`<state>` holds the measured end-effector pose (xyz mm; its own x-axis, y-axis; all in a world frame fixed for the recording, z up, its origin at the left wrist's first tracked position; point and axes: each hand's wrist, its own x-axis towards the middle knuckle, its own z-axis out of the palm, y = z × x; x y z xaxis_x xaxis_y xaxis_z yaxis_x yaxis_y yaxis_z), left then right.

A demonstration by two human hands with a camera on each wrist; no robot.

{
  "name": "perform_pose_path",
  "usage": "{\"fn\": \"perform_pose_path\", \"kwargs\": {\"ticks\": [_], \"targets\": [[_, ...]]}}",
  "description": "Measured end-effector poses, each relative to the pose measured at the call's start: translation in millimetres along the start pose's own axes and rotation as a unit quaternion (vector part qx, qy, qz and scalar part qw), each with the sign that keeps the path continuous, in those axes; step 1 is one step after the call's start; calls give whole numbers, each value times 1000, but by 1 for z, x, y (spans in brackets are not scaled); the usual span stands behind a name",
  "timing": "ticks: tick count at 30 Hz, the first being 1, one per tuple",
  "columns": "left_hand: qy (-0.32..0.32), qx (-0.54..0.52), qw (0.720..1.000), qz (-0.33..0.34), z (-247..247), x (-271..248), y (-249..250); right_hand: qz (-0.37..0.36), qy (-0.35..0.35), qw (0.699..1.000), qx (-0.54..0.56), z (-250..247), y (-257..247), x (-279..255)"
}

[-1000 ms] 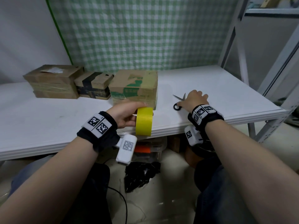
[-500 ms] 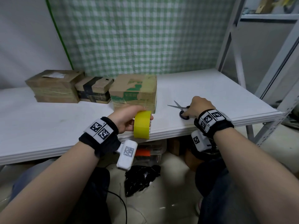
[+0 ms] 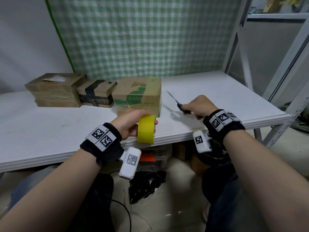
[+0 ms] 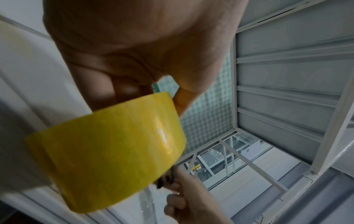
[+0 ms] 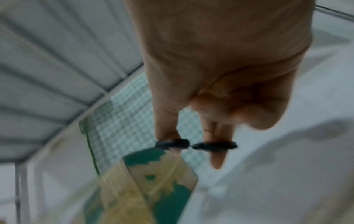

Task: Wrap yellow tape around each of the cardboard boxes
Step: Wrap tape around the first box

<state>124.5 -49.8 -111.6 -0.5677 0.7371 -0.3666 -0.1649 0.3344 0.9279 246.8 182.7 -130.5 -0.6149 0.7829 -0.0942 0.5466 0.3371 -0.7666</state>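
Observation:
My left hand grips a yellow tape roll upright at the table's front edge; the roll fills the left wrist view under my curled fingers. My right hand holds black-handled scissors lifted off the table, blades pointing up and left. In the right wrist view my thumb and fingers sit through the scissor loops. Three cardboard boxes stand in a row at the back left: a flat one, one with black tape, and a green-printed one with yellow tape round it, just beyond the roll.
The white table has bare surface to the right and at the front left. A white metal shelf frame rises at the right. A green checked cloth hangs behind. Under the table lie a black bag and a cable.
My right hand has picked the scissors up from the table and raised them, blades now pointing up-left. My left hand keeps hold of the tape roll, nearly in place.

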Motion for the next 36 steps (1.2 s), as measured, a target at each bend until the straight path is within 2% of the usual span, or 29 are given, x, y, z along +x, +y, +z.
{"fn": "perform_pose_path", "kwargs": {"ticks": [2, 4, 7, 13, 17, 21, 27, 33, 36], "targets": [[0, 2, 1000, -1, 0, -1, 0, -42, -57, 989, 132, -2, -11, -8], [5, 4, 1000, 1, 1, -2, 0, -83, -139, 974, 159, -4, -20, -13], [18, 6, 1000, 9, 2, -2, 0, -105, -221, 969, 41, -7, -22, -10], [23, 5, 1000, 21, -1, 0, -3, -37, -279, 949, -140, -16, -7, -2], [26, 1, 999, 37, -2, 1, -5, -21, -332, 935, -118, -3, -8, 0], [25, 3, 999, 38, -5, 0, -7, -11, -359, 930, -79, 1, -13, 1], [13, 17, 999, 37, -10, 2, -11, 8, -377, 914, -152, -14, -4, 6], [19, 31, 999, 37, -11, -1, -12, -31, -386, 921, -45, -13, -6, -5], [25, 34, 998, 39, -10, -2, -11, -50, -388, 920, -35, -2, -16, -8]]}}
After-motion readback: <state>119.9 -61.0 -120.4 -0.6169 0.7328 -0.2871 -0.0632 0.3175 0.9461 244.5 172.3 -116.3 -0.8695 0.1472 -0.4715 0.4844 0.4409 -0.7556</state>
